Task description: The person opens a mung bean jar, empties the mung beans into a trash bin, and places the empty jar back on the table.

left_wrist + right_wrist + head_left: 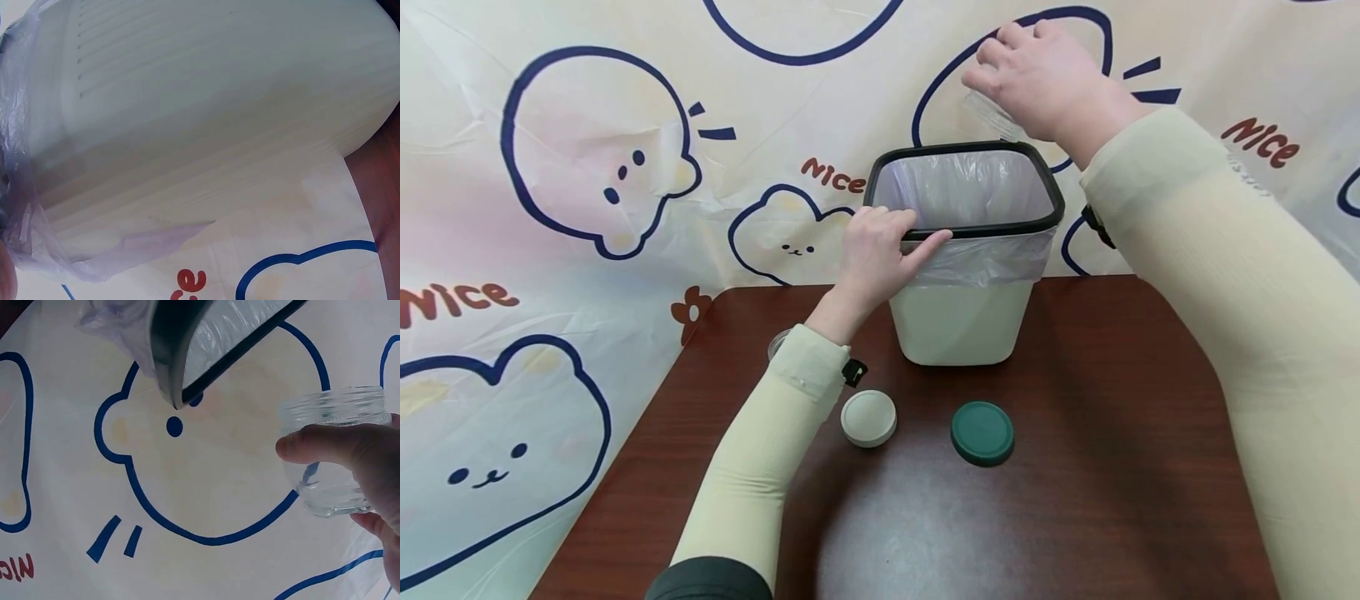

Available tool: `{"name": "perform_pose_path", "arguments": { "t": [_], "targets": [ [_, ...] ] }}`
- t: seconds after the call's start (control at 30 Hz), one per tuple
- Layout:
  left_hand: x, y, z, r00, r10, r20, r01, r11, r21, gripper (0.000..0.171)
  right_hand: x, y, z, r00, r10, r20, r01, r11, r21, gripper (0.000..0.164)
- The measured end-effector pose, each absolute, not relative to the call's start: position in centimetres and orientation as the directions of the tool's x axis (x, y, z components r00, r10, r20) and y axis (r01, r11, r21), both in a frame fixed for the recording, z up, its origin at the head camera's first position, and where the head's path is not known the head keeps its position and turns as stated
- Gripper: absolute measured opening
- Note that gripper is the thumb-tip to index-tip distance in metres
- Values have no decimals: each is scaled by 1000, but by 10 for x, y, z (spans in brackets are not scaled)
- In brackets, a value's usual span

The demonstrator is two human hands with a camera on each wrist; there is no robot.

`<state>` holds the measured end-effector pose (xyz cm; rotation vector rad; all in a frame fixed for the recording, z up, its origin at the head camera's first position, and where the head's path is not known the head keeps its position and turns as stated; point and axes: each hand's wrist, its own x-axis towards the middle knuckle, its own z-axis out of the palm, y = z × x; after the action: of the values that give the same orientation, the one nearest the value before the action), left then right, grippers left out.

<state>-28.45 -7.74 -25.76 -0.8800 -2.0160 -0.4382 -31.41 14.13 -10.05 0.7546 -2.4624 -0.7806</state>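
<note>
A pale green trash bin (966, 325) stands on the table, with a black rim and a translucent plastic liner (992, 258) folded over its edge. My left hand (876, 250) grips the rim at the near left corner, its thumb lying along the front edge. In the left wrist view the bin's side wall (187, 94) fills most of the picture. Above the bin's back right corner, my right hand (1045, 79) holds a clear glass jar (331, 494), tipped with its threaded mouth downward. No contents show through the glass.
On the brown table (1120, 467) lie a white round lid (868, 418) and a green round lid (982, 433), in front of the bin. A clear round object (777, 342) is partly hidden behind my left sleeve. A printed cloth (647, 317) hangs behind.
</note>
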Motion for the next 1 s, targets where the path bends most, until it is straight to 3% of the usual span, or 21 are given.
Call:
{"name": "perform_pose_path", "arguments": {
  "t": [0.33, 0.57, 1.0],
  "targets": [
    [-285, -78, -257, -365, 423, 829, 732, 681, -26, 51, -312, 142, -96, -742, -597, 305, -343, 729, 592, 84],
    [-286, -77, -258, -363, 423, 830, 731, 682, -29, 51, -314, 140, -102, -751, -615, 241, -356, 684, 636, 69],
    [-285, -74, -255, -375, 424, 824, 725, 688, -25, 52, -315, 153, -104, -759, -605, 239, -357, 694, 625, 72]
  ]
}}
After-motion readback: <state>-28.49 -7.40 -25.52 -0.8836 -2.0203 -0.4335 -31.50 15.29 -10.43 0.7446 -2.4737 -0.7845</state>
